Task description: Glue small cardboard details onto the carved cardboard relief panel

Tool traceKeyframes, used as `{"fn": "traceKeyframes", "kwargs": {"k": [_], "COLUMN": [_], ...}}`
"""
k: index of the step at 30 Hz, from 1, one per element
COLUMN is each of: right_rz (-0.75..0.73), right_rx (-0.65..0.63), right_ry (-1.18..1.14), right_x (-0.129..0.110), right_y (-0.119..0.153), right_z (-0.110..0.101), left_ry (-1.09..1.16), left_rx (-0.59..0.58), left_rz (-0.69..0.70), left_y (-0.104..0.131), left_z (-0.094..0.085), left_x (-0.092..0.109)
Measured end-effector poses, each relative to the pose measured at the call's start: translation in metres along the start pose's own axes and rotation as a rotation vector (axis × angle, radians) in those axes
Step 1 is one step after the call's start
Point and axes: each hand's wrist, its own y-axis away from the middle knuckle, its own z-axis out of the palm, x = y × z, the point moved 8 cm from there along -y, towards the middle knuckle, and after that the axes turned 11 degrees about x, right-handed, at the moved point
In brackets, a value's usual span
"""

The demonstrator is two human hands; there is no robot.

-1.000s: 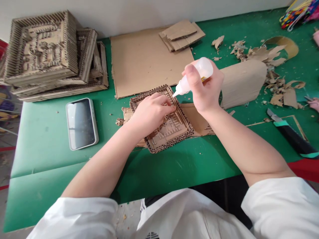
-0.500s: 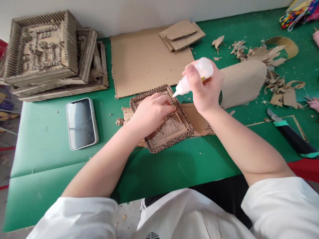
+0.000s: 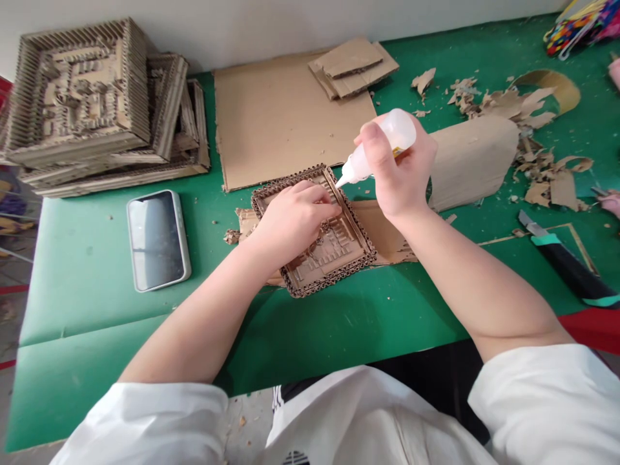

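My right hand (image 3: 404,168) is wrapped round a white glue bottle (image 3: 357,163), tilted nozzle down. Its tip is at the inner far right edge of a small cardboard relief panel (image 3: 334,255) with a raised corrugated border. My left hand (image 3: 298,216) rests over the panel's left and middle part, fingers curled and closed near the inner strips. Whatever lies between those fingertips is hidden. Under the panel, a torn cardboard strip (image 3: 387,236) sticks out on both sides.
Finished-looking cardboard panels (image 3: 82,97) are stacked at the back left, above a phone (image 3: 159,240). Behind my hands lies a large cardboard sheet (image 3: 276,123) with smaller pieces (image 3: 356,64). A utility knife (image 3: 566,258) with its blade out lies right, below cardboard scraps (image 3: 547,168).
Almost nothing differs. The glue bottle has tipped very slightly in my right hand, its nozzle staying at the panel's edge; my left hand holds its place.
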Motion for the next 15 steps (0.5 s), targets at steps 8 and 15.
{"fn": "traceKeyframes", "kwargs": {"k": [8, 15], "right_rz": [-0.017, 0.005], "right_rx": [0.001, -0.016], "right_ry": [-0.033, 0.066], "right_x": [-0.0003, 0.0056], "right_y": [-0.0001, -0.0006], "right_z": [-0.0007, 0.0], "left_ry": [0.048, 0.089], "left_rx": [0.041, 0.049], "left_rz": [0.008, -0.006], "left_y": [-0.0005, -0.0007], "left_z": [-0.0016, -0.0039], "left_x": [0.0002, 0.0005]}}
